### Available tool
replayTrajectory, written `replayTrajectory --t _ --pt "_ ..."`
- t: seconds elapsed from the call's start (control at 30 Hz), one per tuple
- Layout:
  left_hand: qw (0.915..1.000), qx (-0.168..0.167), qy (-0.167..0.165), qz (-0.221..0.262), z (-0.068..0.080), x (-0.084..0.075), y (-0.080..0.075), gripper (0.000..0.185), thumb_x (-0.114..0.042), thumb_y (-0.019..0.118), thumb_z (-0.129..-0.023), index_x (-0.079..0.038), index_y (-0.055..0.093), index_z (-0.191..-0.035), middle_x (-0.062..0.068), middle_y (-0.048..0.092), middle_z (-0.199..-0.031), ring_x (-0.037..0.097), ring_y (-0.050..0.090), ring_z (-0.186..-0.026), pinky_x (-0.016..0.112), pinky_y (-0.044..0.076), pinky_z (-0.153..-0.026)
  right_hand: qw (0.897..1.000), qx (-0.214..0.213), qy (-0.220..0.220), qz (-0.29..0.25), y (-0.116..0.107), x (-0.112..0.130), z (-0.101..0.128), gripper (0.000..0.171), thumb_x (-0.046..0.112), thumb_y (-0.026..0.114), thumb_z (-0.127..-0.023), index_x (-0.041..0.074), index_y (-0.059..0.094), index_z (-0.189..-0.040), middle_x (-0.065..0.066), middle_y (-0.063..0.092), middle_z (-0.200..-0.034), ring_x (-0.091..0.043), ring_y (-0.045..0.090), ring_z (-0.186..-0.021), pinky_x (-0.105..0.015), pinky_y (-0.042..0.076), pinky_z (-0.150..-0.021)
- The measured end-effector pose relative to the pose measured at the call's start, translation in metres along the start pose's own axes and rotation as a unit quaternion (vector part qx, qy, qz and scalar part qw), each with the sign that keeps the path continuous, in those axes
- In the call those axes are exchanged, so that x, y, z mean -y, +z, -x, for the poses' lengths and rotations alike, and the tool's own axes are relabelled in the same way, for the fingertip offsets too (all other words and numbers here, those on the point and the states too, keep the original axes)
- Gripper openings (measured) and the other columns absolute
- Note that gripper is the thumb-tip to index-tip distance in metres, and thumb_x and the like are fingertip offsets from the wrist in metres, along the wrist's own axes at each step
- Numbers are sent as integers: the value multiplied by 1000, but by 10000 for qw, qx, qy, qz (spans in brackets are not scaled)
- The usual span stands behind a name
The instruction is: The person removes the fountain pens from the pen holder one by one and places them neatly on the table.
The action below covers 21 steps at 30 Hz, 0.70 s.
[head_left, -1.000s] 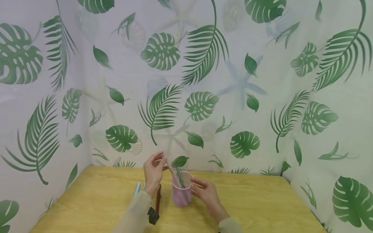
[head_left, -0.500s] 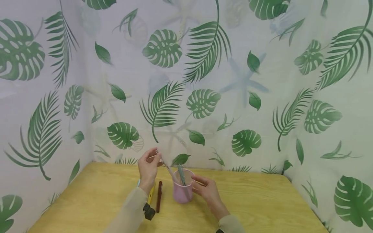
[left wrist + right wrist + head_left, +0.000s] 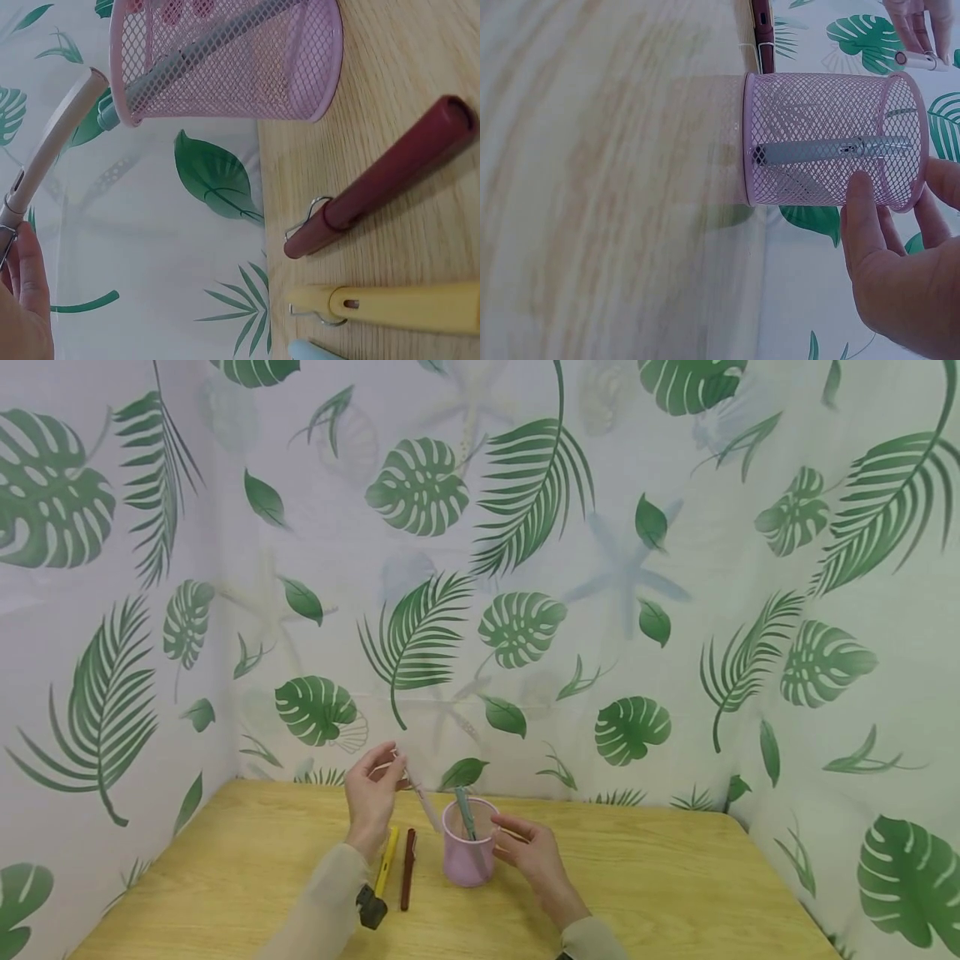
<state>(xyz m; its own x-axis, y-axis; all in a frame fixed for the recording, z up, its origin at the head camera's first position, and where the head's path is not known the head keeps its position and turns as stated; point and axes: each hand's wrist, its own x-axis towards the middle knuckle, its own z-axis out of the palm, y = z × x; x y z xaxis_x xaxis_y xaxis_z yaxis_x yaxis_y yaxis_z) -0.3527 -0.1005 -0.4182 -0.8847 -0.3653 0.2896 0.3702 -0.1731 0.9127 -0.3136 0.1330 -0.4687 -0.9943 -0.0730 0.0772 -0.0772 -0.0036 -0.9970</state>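
My left hand (image 3: 372,793) pinches a pale pink pen (image 3: 56,135) by its clip end. The pen slants down to the right, its lower end just outside the left rim of a pink mesh pen holder (image 3: 468,867). My right hand (image 3: 900,281) holds the holder's right side near the rim, thumb and fingers about it. The holder stands upright on the table. Inside it a grey-green pen (image 3: 810,152) leans, its clip end above the rim.
Left of the holder, a dark red pen (image 3: 407,868) and a yellow pen (image 3: 387,862) lie on the wooden table (image 3: 675,885). A light blue pen (image 3: 311,350) is partly seen beside them in the left wrist view. Leaf-patterned cloth (image 3: 525,710) stands behind.
My left hand has moved left with the pale pink pen, whose lower end has come out of the holder. The right hand and the holder stay about where they were.
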Motion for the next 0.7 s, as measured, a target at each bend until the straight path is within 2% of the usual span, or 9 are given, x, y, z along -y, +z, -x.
replayTrajectory --t 0.2,0.37,0.57,0.7 --pt "9999 132 -18 -1 -4 -1 -9 30 -3 70 -89 2 65 -118 4 65 -97 10 68 -79 31 61 -70 10000 -2 -23 -29 0 -1 1 39 7 65 -93 -12 57 -126 -30 53 -135 -37 62 -115 -40 56 -91" --pt "9999 9 -38 -152 -7 -1 -16 27 -2 72 -87 2 68 -114 1 69 -93 16 69 -80 34 61 -68 10000 49 14 -49 -2 -3 2 39 7 65 -93 -12 57 -126 -30 53 -136 -40 60 -118 -41 55 -92" --pt "9998 39 -28 -183 -11 -2 -21 29 -4 73 -87 4 67 -114 -1 70 -91 10 68 -75 29 61 -66 10000 -11 21 13 -4 -3 1 38 9 65 -94 -9 58 -126 -29 52 -137 -39 61 -117 -38 56 -91" --pt "9996 107 -119 -219 -14 -1 -32 31 -4 74 -86 5 67 -115 -4 70 -89 8 69 -75 31 61 -68 9999 73 -73 -10 -3 -4 0 38 10 65 -94 -10 58 -126 -29 53 -136 -38 61 -117 -38 56 -91"
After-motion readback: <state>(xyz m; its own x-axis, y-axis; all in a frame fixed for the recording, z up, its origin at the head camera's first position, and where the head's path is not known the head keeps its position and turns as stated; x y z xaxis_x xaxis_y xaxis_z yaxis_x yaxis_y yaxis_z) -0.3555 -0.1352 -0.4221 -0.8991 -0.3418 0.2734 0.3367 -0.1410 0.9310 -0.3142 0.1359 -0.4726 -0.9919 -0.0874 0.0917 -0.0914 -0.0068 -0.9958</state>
